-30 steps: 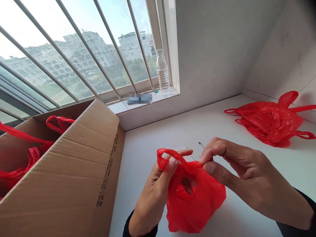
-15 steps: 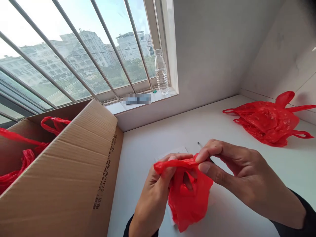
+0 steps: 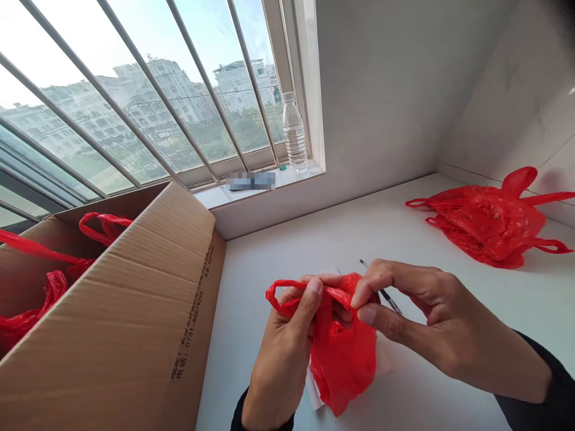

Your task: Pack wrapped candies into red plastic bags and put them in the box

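A small red plastic bag (image 3: 344, 365) hangs between my hands over the white table. My left hand (image 3: 287, 341) pinches its upper part between thumb and fingers, and a loop of handle sticks out to the left. With thumb and forefinger, my right hand (image 3: 404, 305) grips the bag's top edge on the right side. Behind that hand lies a black pen (image 3: 390, 301), partly covered. Some white paper (image 3: 313, 389) shows under the bag, mostly hidden.
At left stands an open cardboard box (image 3: 148, 269) with red bags (image 3: 54, 290) inside. Another pile of red plastic bags (image 3: 489, 221) lies at the table's right. A water bottle (image 3: 294, 137) stands on the sill of the barred window, near a blurred item (image 3: 250, 181).
The bag's handle loop has opened out on the left of my left thumb. Its top edge has shifted in my fingers, and my right hand has moved slightly left. More of the pen shows.
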Motion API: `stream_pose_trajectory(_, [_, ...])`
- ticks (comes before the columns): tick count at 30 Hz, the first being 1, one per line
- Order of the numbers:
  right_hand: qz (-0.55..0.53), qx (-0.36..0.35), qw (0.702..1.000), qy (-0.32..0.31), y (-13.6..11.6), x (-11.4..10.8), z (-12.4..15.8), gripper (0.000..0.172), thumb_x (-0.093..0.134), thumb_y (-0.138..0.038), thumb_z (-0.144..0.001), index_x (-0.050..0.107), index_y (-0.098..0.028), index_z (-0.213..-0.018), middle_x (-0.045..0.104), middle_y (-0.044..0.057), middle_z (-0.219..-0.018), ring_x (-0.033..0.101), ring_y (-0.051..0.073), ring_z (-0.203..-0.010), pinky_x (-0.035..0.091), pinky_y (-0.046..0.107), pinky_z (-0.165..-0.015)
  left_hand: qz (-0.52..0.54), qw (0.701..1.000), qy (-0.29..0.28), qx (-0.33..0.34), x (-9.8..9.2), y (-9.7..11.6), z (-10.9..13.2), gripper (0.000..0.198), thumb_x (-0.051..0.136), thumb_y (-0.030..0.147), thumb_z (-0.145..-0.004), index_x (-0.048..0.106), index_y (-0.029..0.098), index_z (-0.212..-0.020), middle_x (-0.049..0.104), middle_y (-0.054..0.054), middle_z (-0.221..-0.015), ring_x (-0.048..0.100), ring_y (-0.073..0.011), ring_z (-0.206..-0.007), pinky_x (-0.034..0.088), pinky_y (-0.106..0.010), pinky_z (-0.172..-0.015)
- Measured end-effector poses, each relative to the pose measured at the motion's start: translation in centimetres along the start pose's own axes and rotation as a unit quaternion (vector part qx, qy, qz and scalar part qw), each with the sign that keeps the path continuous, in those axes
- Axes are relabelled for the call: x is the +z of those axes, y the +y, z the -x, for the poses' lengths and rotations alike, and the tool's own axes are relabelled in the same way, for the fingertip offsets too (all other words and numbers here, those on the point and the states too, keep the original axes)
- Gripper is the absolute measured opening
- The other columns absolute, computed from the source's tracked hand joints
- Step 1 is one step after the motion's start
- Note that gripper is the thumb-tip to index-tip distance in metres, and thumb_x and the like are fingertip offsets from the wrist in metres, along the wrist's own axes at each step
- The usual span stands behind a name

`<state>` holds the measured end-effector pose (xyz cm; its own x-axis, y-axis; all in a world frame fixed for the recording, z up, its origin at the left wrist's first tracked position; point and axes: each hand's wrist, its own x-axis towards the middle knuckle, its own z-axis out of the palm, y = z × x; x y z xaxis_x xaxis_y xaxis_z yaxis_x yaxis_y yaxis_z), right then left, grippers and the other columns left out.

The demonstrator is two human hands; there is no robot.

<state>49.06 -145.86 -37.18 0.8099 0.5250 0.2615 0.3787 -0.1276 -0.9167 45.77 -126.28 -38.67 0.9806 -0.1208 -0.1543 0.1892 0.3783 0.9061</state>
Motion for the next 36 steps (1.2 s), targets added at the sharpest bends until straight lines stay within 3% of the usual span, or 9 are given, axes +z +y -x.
stream_pose_trajectory(3, [0.011, -0.023, 1.000, -0.010, 0.6, -0.1, -0.3, 0.010, 0.064, -0.041, -0.099, 0.068, -0.032, -0.099, 0.067, -0.003, -0.098, 0.063, 0.015, -0.092, 0.049, 0.026, -0.084, -0.059, 0.997, -0.043, 0.003, -0.5, 0.6, 0.1, 0.014, 0.070, 0.031, -0.097, 0.075, 0.019, -0.093, 0.070, -0.001, -0.086, 0.063, -0.0109, -0.081, 0.049, -0.019, -0.076])
stream_pose_trajectory(7, [0.037, -0.037, 0.999, -0.003, 2.0, 0.3, -1.6, 0.034, 0.054, -0.046, -0.104, 0.055, -0.038, -0.138, 0.060, 0.000, -0.135, 0.053, 0.020, -0.129, 0.043, 0.033, -0.106, -0.122, 0.990, -0.063, 0.030, -1.0, 1.2, 0.5, 0.009, 0.072, 0.023, -0.095, 0.067, 0.020, -0.088, 0.062, 0.003, -0.084, 0.056, -0.0086, -0.078, 0.047, -0.018, -0.073])
stream_pose_trajectory(10, [-0.011, 0.015, 0.995, -0.093, 2.3, 0.7, -2.5, 0.036, 0.044, -0.049, -0.107, 0.060, -0.030, -0.134, 0.068, 0.002, -0.115, 0.063, 0.018, -0.105, 0.048, 0.032, -0.092, -0.223, 0.969, -0.065, 0.084, -1.3, 1.3, 0.8, 0.004, 0.066, 0.021, -0.098, 0.063, 0.024, -0.099, 0.063, 0.003, -0.090, 0.059, -0.0101, -0.081, 0.049, -0.020, -0.074])
stream_pose_trajectory(13, [-0.041, 0.057, 0.992, -0.104, 2.3, 1.0, -2.8, 0.042, 0.041, -0.052, -0.108, 0.068, -0.023, -0.120, 0.066, 0.000, -0.092, 0.057, 0.015, -0.079, 0.046, 0.028, -0.073, -0.378, 0.902, -0.004, 0.209, -1.5, 0.9, 0.6, 0.023, 0.063, 0.009, -0.095, 0.063, 0.029, -0.107, 0.066, 0.003, -0.101, 0.064, -0.0114, -0.086, 0.050, -0.020, -0.075])
stream_pose_trajectory(16, [-0.095, 0.085, 0.985, -0.111, 2.9, 1.1, -2.8, 0.043, 0.039, -0.052, -0.108, 0.060, -0.024, -0.134, 0.064, 0.000, -0.091, 0.056, 0.014, -0.075, 0.045, 0.027, -0.069, -0.475, 0.813, 0.025, 0.336, -1.7, 0.0, 0.0, 0.046, 0.058, -0.005, -0.088, 0.064, 0.032, -0.116, 0.067, 0.004, -0.102, 0.063, -0.0097, -0.082, 0.049, -0.019, -0.071])
stream_pose_trajectory(20, [-0.154, 0.087, 0.971, -0.161, 4.0, 1.2, -3.0, 0.041, 0.048, -0.049, -0.106, 0.054, -0.024, -0.138, 0.060, -0.002, -0.084, 0.053, 0.013, -0.072, 0.044, 0.026, -0.066, -0.503, 0.765, 0.034, 0.400, -1.9, -0.7, -0.4, 0.057, 0.055, -0.009, -0.091, 0.063, 0.034, -0.128, 0.061, -0.001, -0.116, 0.065, -0.0118, -0.097, 0.052, -0.018, -0.077])
stream_pose_trajectory(29, [-0.035, 0.063, 0.997, -0.041, 2.5, 0.8, -2.9, 0.022, 0.054, -0.044, -0.103, 0.065, -0.025, -0.104, 0.068, 0.001, -0.109, 0.063, 0.018, -0.102, 0.049, 0.032, -0.089, -0.605, 0.738, -0.073, 0.289, -3.4, 1.3, -0.3, 0.057, 0.042, 0.013, -0.108, 0.031, 0.034, -0.160, 0.060, -0.007, -0.136, 0.054, -0.0198, -0.117, 0.046, -0.035, -0.099])
stream_pose_trajectory(32, [0.031, 0.074, 0.997, 0.003, 2.6, 0.2, -2.8, 0.022, 0.054, -0.045, -0.102, 0.065, -0.025, -0.101, 0.067, 0.003, -0.118, 0.062, 0.021, -0.108, 0.048, 0.035, -0.087, -0.633, 0.724, -0.057, 0.269, -4.0, 2.0, 0.1, 0.051, 0.039, 0.016, -0.109, 0.035, 0.034, -0.157, 0.062, -0.004, -0.134, 0.053, -0.0183, -0.117, 0.043, -0.035, -0.100])
stream_pose_trajectory(36, [0.088, 0.085, 0.992, 0.015, 3.8, -1.0, -3.4, 0.025, 0.055, -0.047, -0.101, 0.066, -0.025, -0.096, 0.069, 0.001, -0.099, 0.061, 0.021, -0.092, 0.044, 0.036, -0.079, -0.676, 0.702, -0.053, 0.217, -4.7, 3.0, 1.1, 0.033, 0.039, 0.022, -0.110, 0.052, 0.032, -0.139, 0.065, 0.000, -0.120, 0.055, -0.0179, -0.111, 0.041, -0.034, -0.098])
